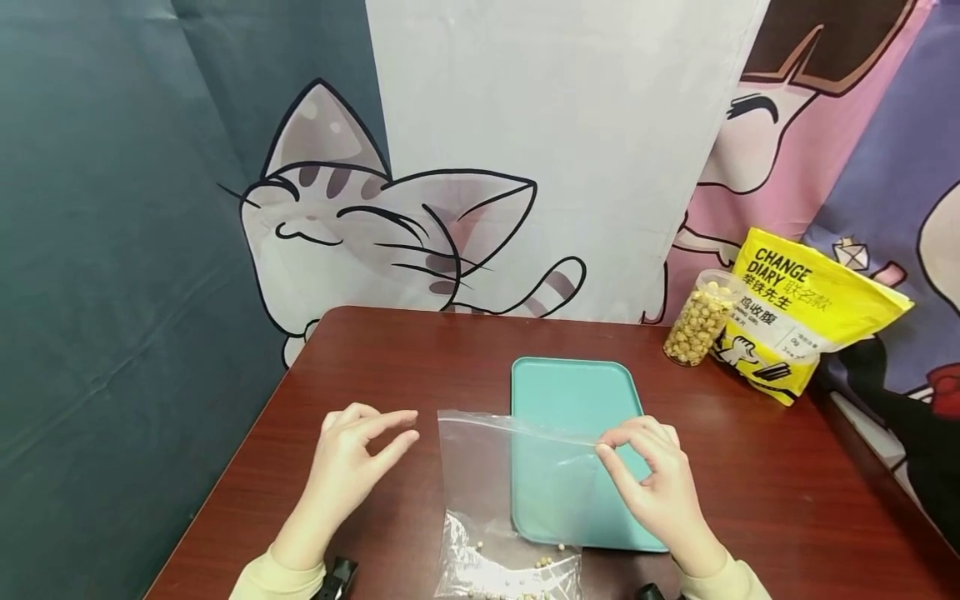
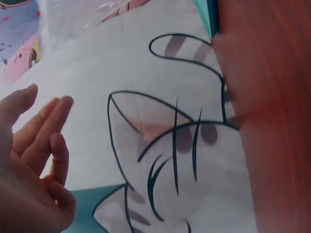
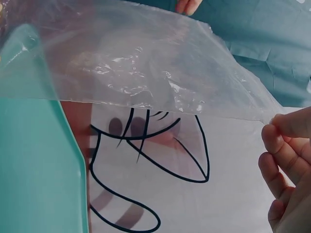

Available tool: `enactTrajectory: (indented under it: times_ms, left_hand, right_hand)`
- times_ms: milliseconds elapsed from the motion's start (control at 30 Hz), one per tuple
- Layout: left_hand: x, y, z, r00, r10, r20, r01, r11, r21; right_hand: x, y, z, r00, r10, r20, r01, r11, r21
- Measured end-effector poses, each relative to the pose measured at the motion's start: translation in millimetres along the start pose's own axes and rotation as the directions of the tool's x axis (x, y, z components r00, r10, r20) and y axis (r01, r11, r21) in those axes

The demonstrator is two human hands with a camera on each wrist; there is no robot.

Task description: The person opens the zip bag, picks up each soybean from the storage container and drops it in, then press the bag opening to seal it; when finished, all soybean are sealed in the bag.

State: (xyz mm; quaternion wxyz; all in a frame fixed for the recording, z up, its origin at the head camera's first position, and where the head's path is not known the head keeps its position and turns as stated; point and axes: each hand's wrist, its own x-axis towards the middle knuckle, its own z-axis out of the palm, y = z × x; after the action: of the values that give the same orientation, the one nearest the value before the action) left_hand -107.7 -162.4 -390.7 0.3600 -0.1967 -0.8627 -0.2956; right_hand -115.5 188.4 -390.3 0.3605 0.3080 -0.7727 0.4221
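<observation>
A clear plastic zip bag (image 1: 517,492) lies partly over the teal tray (image 1: 573,387), with a few small yellowish beans (image 1: 525,568) at its bottom. My right hand (image 1: 603,450) pinches the bag's top right edge between thumb and fingers and lifts it. In the right wrist view the same hand (image 3: 279,128) grips the corner of the bag (image 3: 146,63). My left hand (image 1: 408,427) hovers just left of the bag's top left corner with relaxed fingers, holding nothing. The left wrist view shows that hand (image 2: 46,104) spread loosely in the air.
A clear jar of yellowish beans (image 1: 697,321) and a yellow pouch (image 1: 810,312) stand at the back right of the dark red table (image 1: 390,358). Cartoon-printed cloth (image 1: 420,233) hangs behind the table. The table's edges run close on the left and right.
</observation>
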Motion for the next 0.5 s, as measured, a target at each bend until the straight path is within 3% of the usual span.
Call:
enactTrajectory:
  times_ms: [200, 500]
  left_hand:
    - [-2.9, 9.0, 13.3, 0.999, -0.017, 0.043, 0.019, 0.999, -0.051]
    - [3.7, 9.4, 14.7, 0.999, -0.041, -0.029, 0.039, 0.996, -0.081]
  right_hand:
    - [-1.4, -2.0, 2.3, 1.0, -0.002, -0.003, 0.002, 1.0, 0.009]
    - [3.0, -2.3, 8.1, 1.0, -0.007, 0.008, 0.007, 1.0, 0.007]
